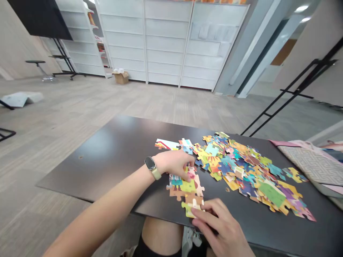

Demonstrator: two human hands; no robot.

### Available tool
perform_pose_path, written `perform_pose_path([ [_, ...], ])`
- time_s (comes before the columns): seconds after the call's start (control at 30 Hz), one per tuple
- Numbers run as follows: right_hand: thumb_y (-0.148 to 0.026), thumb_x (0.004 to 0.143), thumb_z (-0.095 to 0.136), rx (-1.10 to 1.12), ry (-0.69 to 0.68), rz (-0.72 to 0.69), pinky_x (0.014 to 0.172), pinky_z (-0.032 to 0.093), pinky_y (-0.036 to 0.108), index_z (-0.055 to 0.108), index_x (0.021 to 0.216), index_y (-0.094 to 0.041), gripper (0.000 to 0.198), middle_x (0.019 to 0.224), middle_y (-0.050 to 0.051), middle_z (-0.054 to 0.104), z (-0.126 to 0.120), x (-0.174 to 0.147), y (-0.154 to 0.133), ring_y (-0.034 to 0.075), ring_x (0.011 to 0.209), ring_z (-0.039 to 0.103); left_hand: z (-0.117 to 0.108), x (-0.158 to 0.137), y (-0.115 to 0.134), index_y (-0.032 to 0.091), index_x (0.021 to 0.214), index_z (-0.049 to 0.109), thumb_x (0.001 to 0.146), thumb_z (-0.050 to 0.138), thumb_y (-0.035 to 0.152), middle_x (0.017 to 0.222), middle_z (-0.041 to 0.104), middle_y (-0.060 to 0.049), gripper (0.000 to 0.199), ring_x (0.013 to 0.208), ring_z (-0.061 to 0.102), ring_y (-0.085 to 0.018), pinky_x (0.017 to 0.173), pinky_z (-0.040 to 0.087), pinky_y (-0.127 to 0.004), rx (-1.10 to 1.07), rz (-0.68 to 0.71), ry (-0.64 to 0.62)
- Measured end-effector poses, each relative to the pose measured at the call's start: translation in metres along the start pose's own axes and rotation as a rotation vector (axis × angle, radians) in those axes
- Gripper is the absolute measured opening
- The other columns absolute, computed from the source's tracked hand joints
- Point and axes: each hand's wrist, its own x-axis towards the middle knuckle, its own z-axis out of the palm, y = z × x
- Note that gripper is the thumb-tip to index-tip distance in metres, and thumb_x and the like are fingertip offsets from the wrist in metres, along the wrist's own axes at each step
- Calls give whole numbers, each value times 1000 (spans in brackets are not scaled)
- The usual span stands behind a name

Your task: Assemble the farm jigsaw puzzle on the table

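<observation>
On the dark table, my left hand [177,163] rests over a joined patch of jigsaw puzzle [174,192], thumb and index finger apart on its surface. It covers part of the patch, which has brown, green and pink printing. My right hand [221,225] grips a yellow-green jigsaw puzzle piece [188,210] at the patch's near end, thumb and fingertips on its right side. Whether that piece is locked into the patch, I cannot tell. Beyond my left hand lie joined pieces [167,144] with a red stripe and a light blue piece [187,143].
A big heap of loose puzzle pieces [241,167] spreads over the table's right half. At the right edge lies a patterned fabric item [308,162]. The near edge of the dark table [112,157] runs just above my legs. A black stand [289,92] rises behind.
</observation>
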Motion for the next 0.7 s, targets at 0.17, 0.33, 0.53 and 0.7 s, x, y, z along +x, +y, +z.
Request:
perform_pose_path([
  [0.17,-31,100,55,-97,-11,-17,65,60,26,76,111,-31,24,92,7,70,-4,-7,12,20,81,68,-2,0,-1,22,107,67,73,84,42,85,69,0,42,71,62,-16,56,35,-25,-10,-6,-18],
  [0.33,-30,96,56,-263,4,-90,72,63,33,77,111,-35,25,132,11,64,-10,-14,18,27,106,66,-2,0,1,22,106,67,72,84,39,84,69,1,41,68,61,-16,54,35,-25,-24,-17,-18],
  [0.53,-23,95,56,-275,-48,-104,76,62,34,75,109,-30,25,119,8,73,-9,-16,13,25,98,67,-3,-1,4,21,106,67,73,81,34,83,70,1,38,68,61,-16,53,35,-24,-5,-30,-15],
  [0.7,-22,92,59,-299,-43,-99,73,61,33,75,107,-29,23,115,8,74,-9,-16,7,24,94,68,-2,-1,4,22,106,68,74,82,37,81,69,1,38,67,61,-16,54,35,-24,-17,-21,-9],
])
